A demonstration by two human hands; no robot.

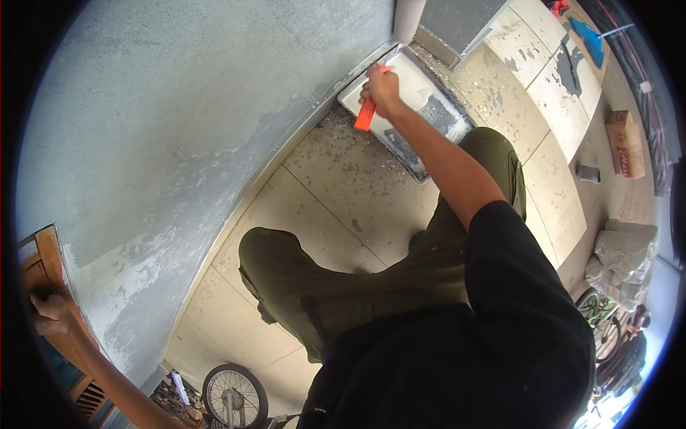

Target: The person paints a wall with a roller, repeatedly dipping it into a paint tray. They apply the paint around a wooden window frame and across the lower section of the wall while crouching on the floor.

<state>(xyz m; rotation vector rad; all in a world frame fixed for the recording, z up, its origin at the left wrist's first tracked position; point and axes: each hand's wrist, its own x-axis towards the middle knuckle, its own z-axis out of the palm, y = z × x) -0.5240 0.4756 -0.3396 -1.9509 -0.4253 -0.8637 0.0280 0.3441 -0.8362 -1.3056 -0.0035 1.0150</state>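
Observation:
My right hand [383, 91] is closed around the flat orange handle [365, 116] of a tool, whose working end I cannot make out. It is held over a paint tray [405, 151] with white paint [412, 76] in its far part and grey, paint-smeared patches nearer me. The tray lies on the tiled floor at the foot of a grey wall [179, 93]. At the far left, my left hand [51, 315] has its fingers curled against a wooden frame [53, 261]; what they grip, if anything, is hidden.
Paint specks cover the floor tiles [336, 171] around my knees. A spoked wheel [235, 397] stands behind me, near the wall. To the right are a cardboard box [625, 145], a small grey cup-like object [588, 174], a covered bundle [623, 261], a bicycle [607, 336] and a blue dustpan-like object [587, 41].

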